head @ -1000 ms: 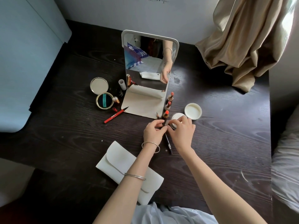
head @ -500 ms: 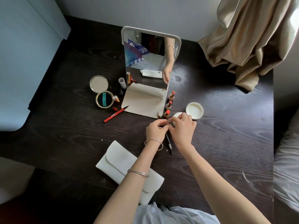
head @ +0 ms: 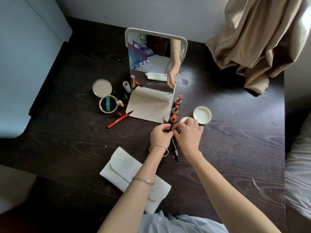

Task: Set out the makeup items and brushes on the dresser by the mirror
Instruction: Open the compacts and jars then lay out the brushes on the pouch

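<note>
Pinching together over a small dark object, the left hand [head: 159,135] and right hand [head: 189,132] meet fingertip to fingertip; what they grip is mostly hidden and hard to name, though a thin spoolie brush [head: 175,148] pokes out below them toward the wrists. Both sets of fingers are curled and closed on that hidden piece. The right knuckles partly cover a round white jar [head: 183,119], and its lid [head: 202,114] lies open just beyond them.

Three uncapped lipsticks [head: 175,109] stand in a row just past the fingertips, along the edge of the white-framed mirror [head: 155,68]. A pencil [head: 165,119] tip shows beside the nearest one. Farther left of the fingers lie one red liner pen [head: 120,120], one round gold compact [head: 105,96] hinged open, and a small white tube [head: 127,86]. One soft white pouch [head: 127,172] sits under the left forearm, which wears two thin metal bangles [head: 159,149]. All rest on the dark wood-grain dresser [head: 67,132].
</note>
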